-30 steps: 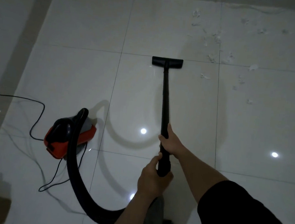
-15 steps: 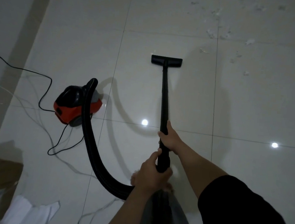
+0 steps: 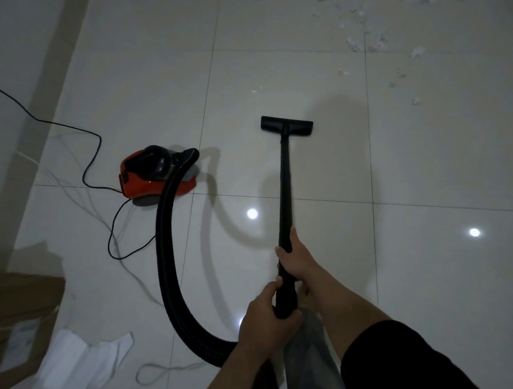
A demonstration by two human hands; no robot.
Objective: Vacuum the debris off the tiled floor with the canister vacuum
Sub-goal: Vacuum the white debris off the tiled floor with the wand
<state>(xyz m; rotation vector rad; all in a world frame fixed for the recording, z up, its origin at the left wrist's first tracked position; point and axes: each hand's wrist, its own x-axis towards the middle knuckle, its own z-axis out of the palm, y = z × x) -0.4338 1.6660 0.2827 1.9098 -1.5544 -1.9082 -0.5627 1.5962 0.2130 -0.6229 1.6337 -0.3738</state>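
Note:
A black vacuum wand point(image 3: 285, 184) runs from my hands out to a flat black floor nozzle point(image 3: 286, 126) resting on the pale tiled floor point(image 3: 437, 166). My right hand point(image 3: 297, 258) grips the wand higher up; my left hand point(image 3: 264, 320) grips its lower end where the ribbed black hose point(image 3: 165, 267) joins. The hose curves left to the red and black canister point(image 3: 154, 174). White debris point(image 3: 374, 40) is scattered on the tiles at the far right, well beyond the nozzle.
A black power cord point(image 3: 98, 149) snakes left from the canister towards the wall point(image 3: 19, 49). A cardboard box point(image 3: 5, 321) and white paper point(image 3: 80, 355) lie at the lower left. A thin loop of string point(image 3: 159, 372) lies near my grey trouser leg point(image 3: 311, 363).
I have stepped back: the nozzle has drawn away from the debris, which now sits farther off at the top right. The canister has slid up and rightward in view, and the box and paper appeared.

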